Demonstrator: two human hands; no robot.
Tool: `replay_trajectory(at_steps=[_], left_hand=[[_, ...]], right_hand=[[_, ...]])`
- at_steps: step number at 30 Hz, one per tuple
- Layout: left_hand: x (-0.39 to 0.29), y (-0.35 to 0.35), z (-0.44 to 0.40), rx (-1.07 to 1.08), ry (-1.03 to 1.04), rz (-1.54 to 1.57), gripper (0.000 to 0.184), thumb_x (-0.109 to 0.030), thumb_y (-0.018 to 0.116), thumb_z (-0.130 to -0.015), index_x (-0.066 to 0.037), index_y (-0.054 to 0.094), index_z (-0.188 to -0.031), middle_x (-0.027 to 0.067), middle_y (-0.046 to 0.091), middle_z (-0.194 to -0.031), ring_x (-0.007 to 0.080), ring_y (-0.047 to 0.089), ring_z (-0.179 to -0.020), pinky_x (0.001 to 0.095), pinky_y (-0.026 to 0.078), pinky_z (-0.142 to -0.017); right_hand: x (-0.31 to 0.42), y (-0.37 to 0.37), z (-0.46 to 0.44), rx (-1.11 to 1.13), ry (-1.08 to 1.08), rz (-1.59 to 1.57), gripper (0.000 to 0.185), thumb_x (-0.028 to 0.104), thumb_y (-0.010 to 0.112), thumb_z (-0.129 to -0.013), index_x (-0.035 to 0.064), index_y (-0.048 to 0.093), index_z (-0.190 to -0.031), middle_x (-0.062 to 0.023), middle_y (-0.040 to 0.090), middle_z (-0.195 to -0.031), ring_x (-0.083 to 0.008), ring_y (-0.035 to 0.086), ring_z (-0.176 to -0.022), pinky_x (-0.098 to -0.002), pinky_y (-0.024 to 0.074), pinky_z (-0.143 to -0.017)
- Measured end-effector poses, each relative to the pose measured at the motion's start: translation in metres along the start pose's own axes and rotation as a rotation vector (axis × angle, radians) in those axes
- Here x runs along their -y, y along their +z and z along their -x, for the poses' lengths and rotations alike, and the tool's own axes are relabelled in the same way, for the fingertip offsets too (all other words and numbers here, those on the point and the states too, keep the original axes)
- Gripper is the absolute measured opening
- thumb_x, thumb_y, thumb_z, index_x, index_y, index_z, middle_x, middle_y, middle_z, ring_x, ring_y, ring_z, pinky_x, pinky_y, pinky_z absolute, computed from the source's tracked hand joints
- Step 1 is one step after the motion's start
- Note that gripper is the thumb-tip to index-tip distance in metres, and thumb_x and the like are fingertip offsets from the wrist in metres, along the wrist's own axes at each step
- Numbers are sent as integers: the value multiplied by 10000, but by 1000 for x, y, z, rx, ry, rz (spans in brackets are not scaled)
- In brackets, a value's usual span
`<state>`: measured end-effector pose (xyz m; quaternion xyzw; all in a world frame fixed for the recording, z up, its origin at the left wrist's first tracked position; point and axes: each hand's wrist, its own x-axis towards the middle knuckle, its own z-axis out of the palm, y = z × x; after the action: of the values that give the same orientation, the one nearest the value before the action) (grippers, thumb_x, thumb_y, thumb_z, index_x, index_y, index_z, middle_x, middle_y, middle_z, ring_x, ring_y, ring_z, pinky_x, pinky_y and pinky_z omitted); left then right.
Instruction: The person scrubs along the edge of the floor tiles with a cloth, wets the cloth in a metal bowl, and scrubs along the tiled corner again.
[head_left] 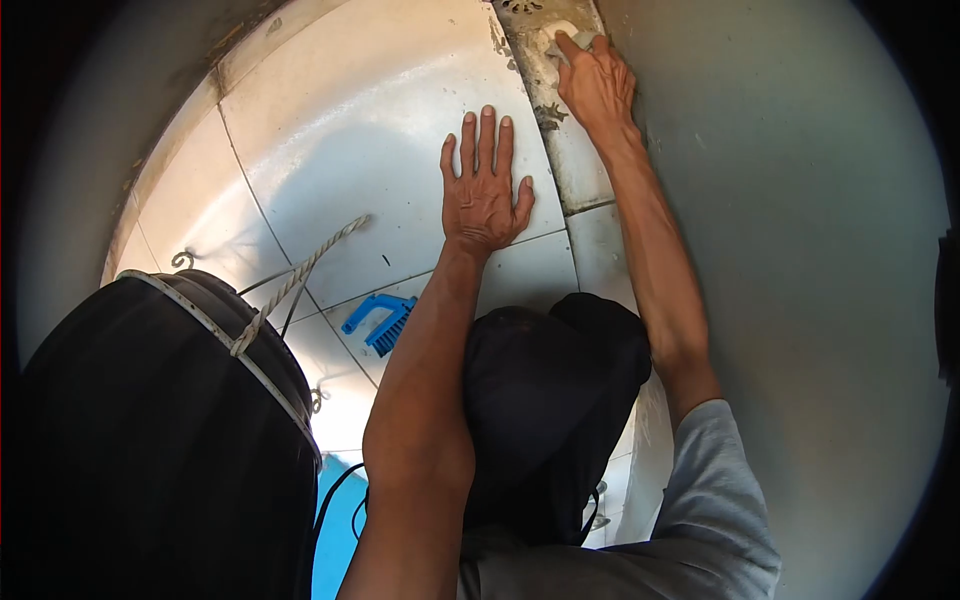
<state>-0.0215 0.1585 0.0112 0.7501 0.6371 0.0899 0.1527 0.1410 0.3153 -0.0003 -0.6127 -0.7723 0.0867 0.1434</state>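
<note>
My left hand (483, 190) lies flat on the white tile floor (360, 110), fingers spread, holding nothing. Farther ahead, close to the grey wall (800, 270), my right hand (600, 85) presses a pale, crumpled cloth-like piece (570, 42) against a dirty strip of tile (575, 165). The fingers are bent over this piece, so its exact kind is hard to make out. Dark stains mark the strip around it. A blue scrubbing brush (378, 318) with dark bristles rests on the floor, partly behind my left forearm.
At the left stands a large black rounded object (150, 430), circled by a white metal band. A twisted pale rod (310, 265) sticks out from it over the tiles. My dark-clothed knee (545, 390) is between my arms. A drain grate (522, 5) shows at the top edge.
</note>
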Motion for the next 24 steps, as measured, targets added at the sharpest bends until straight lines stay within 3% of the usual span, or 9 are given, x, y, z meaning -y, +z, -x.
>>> replay_trajectory(at_steps=[4, 9, 12, 13, 14, 17, 20, 24], left_hand=[[-2, 0, 4, -4, 7, -3, 806, -376, 553, -913, -12, 303, -1587, 210, 222, -1669, 377, 178, -1550, 548, 129, -1236], [-1, -1, 3, -11, -9, 35, 810, -369, 567, -904, -13, 311, -1585, 205, 242, -1665, 376, 197, -1549, 550, 143, -1233], [-1, 0, 3, -13, -13, 36, 809, -369, 567, -902, -17, 313, -1585, 203, 240, -1666, 372, 198, -1548, 550, 141, -1234], [-1, -1, 3, -12, -9, 37, 809, -369, 567, -902, -17, 313, -1585, 203, 240, -1666, 372, 198, -1548, 550, 141, -1234], [-1, -1, 3, -13, -6, 40, 808, -368, 566, -902, -18, 313, -1585, 202, 240, -1666, 371, 198, -1548, 550, 140, -1235], [0, 0, 0, -23, -4, 26, 806, -365, 564, -901, -21, 313, -1586, 201, 241, -1666, 372, 199, -1548, 550, 136, -1236], [0, -1, 4, -13, 5, 22, 807, -361, 564, -899, -21, 313, -1586, 201, 238, -1667, 374, 197, -1548, 549, 132, -1238], [-1, -1, 2, -19, -7, 43, 811, -358, 566, -893, -16, 314, -1584, 202, 234, -1669, 379, 191, -1549, 550, 127, -1239]], right_hand=[[6, -5, 10, 43, 70, -4, 394, 192, 702, -884, 114, 662, -1268, -267, 633, -1075, -443, 673, -947, -534, 561, -785], [12, -54, 133, 451, 187, -12, 521, 182, 688, -933, 91, 578, -1435, -278, 588, -1116, -444, 667, -997, -531, 562, -817], [-5, -34, 160, 327, 95, -20, 544, 179, 677, -943, 95, 546, -1465, -293, 563, -1145, -460, 654, -1029, -532, 557, -842], [-10, -18, 147, 166, -8, 2, 530, 148, 660, -944, 90, 547, -1458, -295, 546, -1153, -471, 641, -1021, -530, 559, -824], [6, -20, 80, 223, 94, -24, 497, 124, 646, -931, 70, 572, -1419, -297, 558, -1110, -476, 635, -994, -525, 557, -800], [4, 2, 0, 34, 13, 22, 425, 108, 631, -889, 30, 608, -1307, -297, 586, -1052, -479, 641, -954, -543, 553, -754], [1, 0, 6, 16, 12, -9, 391, 112, 633, -882, 18, 617, -1261, -294, 585, -1047, -472, 647, -944, -551, 554, -747], [2, -40, 122, 294, 136, -20, 621, 86, 709, -853, 132, 558, -1454, -256, 562, -1052, -447, 643, -961, -526, 557, -783]])
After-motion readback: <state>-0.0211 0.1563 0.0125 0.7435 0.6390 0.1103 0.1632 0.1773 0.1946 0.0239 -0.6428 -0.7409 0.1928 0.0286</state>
